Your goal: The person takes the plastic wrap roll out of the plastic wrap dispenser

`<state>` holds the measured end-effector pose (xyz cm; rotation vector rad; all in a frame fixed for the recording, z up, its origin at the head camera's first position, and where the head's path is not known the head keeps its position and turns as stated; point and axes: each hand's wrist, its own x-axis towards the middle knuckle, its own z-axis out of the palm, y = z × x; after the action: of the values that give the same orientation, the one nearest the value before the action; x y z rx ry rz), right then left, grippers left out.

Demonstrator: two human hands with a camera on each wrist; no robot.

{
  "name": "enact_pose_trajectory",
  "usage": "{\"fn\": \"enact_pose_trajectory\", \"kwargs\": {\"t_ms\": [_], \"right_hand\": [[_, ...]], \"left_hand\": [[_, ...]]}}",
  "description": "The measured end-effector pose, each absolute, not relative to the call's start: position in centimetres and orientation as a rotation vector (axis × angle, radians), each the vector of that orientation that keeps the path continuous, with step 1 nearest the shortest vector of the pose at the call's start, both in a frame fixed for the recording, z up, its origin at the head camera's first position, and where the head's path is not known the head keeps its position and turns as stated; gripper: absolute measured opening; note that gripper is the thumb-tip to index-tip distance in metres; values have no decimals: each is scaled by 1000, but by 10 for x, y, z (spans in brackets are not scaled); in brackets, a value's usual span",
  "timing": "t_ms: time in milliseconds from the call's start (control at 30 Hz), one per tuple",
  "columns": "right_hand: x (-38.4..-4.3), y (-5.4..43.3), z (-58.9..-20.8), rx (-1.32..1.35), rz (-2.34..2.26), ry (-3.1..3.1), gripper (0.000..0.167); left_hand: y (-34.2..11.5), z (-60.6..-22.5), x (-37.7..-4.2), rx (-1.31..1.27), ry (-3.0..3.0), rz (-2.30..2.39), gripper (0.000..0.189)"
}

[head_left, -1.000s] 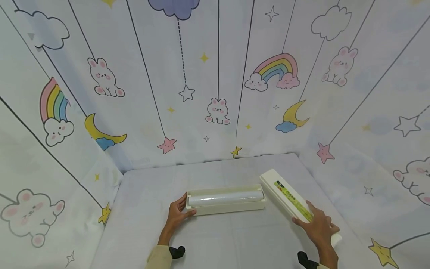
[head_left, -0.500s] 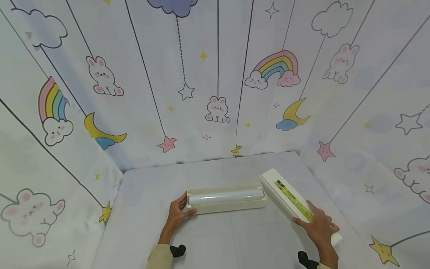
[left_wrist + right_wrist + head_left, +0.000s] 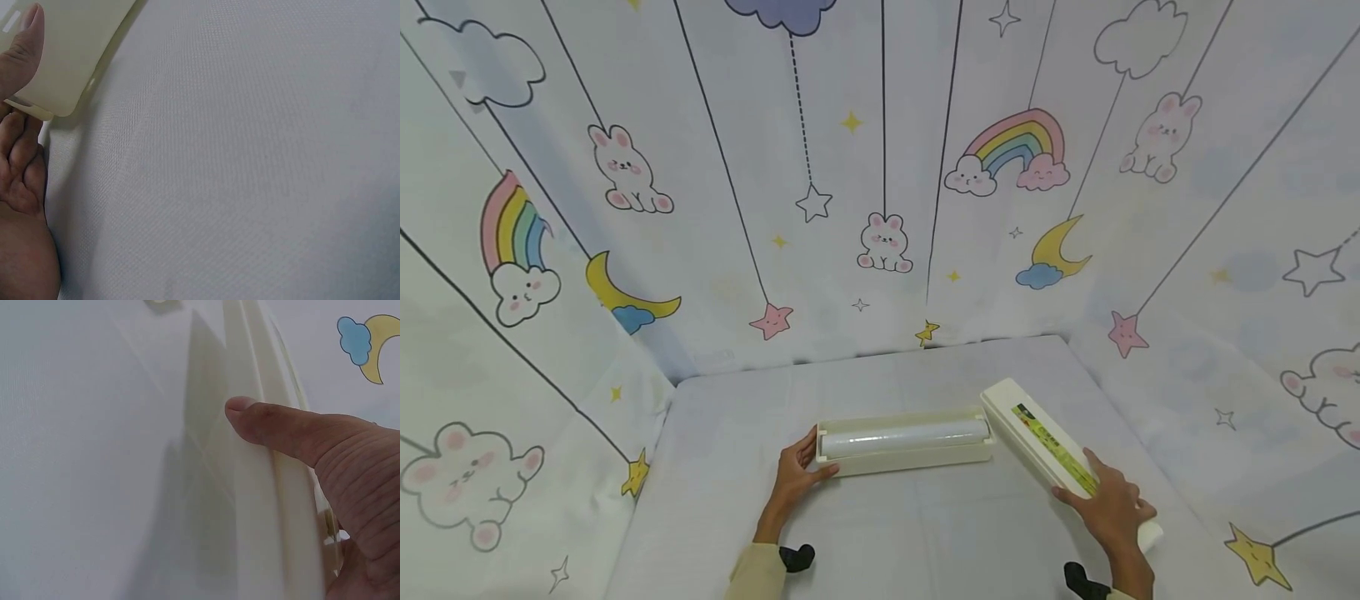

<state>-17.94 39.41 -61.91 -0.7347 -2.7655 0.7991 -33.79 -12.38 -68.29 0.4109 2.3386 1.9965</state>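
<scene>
A long cream cling film box lies uncovered on the table, with a shiny roll of cling film inside. My left hand grips its left end; the left wrist view shows the thumb on the box's side and fingers bent beneath the corner. To the right, my right hand holds the near end of a long white lid with a yellow-green label. This lid slants, its far end beside the box's right end. In the right wrist view, the thumb presses the lid's side wall.
A white cloth covers the table. Fabric walls printed with rabbits, stars and rainbows enclose it at the back and on both sides. Black wrist mounts show near both wrists.
</scene>
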Motion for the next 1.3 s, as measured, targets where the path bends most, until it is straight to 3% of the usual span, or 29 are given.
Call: {"fn": "enact_pose_trajectory", "kwargs": {"t_ms": [1300], "right_hand": [[-177,394,-638,-786,786,-2798,110]], "left_hand": [[-126,-685,-340,398,2309,2006,94]]}}
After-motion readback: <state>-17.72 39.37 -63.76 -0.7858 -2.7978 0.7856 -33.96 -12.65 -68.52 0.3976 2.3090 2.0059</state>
